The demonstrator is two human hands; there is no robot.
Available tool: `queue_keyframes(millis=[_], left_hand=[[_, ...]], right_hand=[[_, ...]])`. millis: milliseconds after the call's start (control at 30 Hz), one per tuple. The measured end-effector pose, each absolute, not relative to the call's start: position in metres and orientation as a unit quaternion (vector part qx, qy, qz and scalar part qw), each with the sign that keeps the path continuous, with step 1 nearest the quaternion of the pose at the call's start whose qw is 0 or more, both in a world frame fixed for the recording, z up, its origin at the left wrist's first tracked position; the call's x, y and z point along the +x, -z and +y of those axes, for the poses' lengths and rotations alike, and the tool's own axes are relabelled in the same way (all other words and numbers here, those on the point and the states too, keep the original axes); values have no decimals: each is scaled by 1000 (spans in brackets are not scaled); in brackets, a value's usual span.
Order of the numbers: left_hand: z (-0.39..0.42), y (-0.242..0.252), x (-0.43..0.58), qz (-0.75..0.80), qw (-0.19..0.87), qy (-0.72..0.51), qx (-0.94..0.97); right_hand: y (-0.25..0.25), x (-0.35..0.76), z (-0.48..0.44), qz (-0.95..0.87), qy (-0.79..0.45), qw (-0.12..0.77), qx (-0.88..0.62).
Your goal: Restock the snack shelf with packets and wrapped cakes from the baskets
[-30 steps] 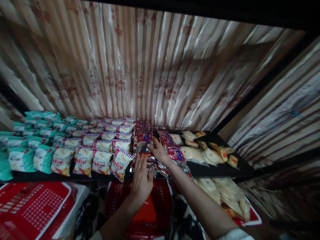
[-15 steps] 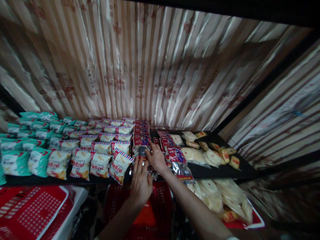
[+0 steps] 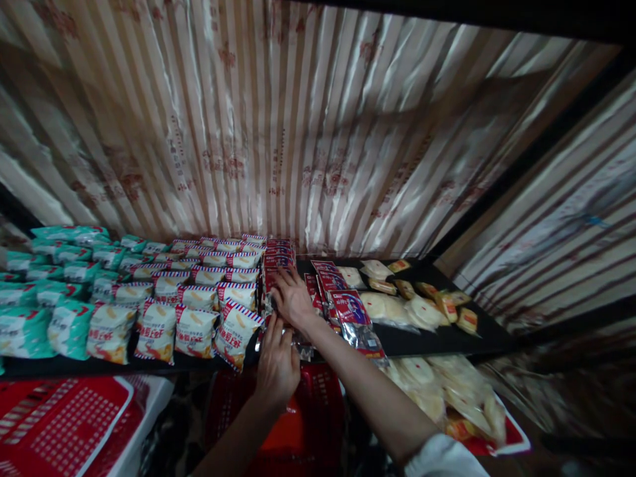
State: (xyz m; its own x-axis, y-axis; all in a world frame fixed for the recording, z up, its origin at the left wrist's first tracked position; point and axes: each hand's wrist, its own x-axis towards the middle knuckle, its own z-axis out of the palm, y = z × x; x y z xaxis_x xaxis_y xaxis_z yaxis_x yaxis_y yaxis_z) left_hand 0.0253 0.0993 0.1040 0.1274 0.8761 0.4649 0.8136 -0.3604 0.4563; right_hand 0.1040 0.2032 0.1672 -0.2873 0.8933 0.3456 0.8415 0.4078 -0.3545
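A column of red snack packets with clear lower halves (image 3: 279, 252) runs back along the black shelf. My right hand (image 3: 295, 301) lies palm down on the nearer packets, its fingers stretched forward and spread. Just in front of it, my left hand (image 3: 275, 368) reaches up to the shelf's front edge with its fingers straight against the front of the column. The packets under both hands are largely covered. To their right is a second, looser pile of the same red packets (image 3: 348, 306). White chip bags with striped tops (image 3: 238, 334) stand close on the left.
Teal bags (image 3: 74, 324) fill the shelf's left end. Pale flat packs (image 3: 422, 313) and small yellow packs (image 3: 467, 320) lie at the right. Below are red baskets (image 3: 64, 411) and more bagged pale packs (image 3: 422, 374). A striped sheet (image 3: 248, 132) hangs behind.
My right hand has moved slightly left and back over the red packets, its fingers now more spread. My left hand stays at the column's front. The view has shifted slightly.
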Motion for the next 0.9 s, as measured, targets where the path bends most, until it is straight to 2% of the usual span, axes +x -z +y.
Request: queue_keyframes(millis=[167,267,700,900], left_hand=[[100,-102,23,553,32,-352,755],[100,-101,22,546,29,-353,759],[105,-108,19,539,-13,-339,771],[106,-113,19,542,-15,-342,768]], right_hand=[[-160,94,224,-787,-77,167,-588],[-149,96,226,-779,-80,158,-601],[-142,99,227,-762,-97,190,-611],[-150,105,226,-756,-78,297,-578]])
